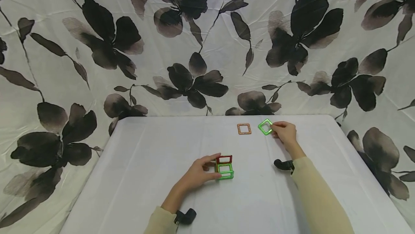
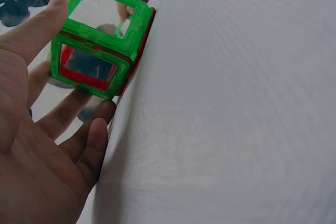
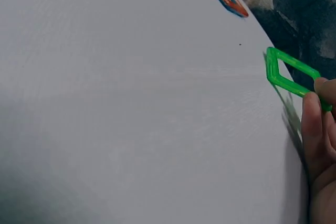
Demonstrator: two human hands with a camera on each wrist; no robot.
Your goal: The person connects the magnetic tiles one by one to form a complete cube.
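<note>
- Nearest: the person's left sleeve (image 1: pixel 159 223) and right sleeve (image 1: pixel 319 196), both pale yellow, reach in over a white table (image 1: pixel 129 190); a black device (image 1: pixel 187 216) is worn at the left wrist.
- Left hand (image 1: pixel 196 173): holds a small box of square frames (image 2: pixel 100 36) between thumb and curled fingers; the thumb lies on a green frame, the fingers along another part of the box.
- The box: near the middle of the table, green frames joined to red ones, openings showing through; whether its base touches the cloth I cannot tell.
- Right hand (image 1: pixel 285 133): farther off, a second black device (image 1: pixel 284 164) at its wrist; thumb and fingers pinch a loose green square (image 3: pixel 272 69) by one corner; the square is turned like a diamond; I cannot tell whether it touches the table.
- Orange square (image 1: pixel 244 133): lies on the table, to the left of the green one, near the far edge; no hand touches it.
- Farthest: a pale backdrop (image 1: pixel 22 50) printed with dark flowers, behind the table.
</note>
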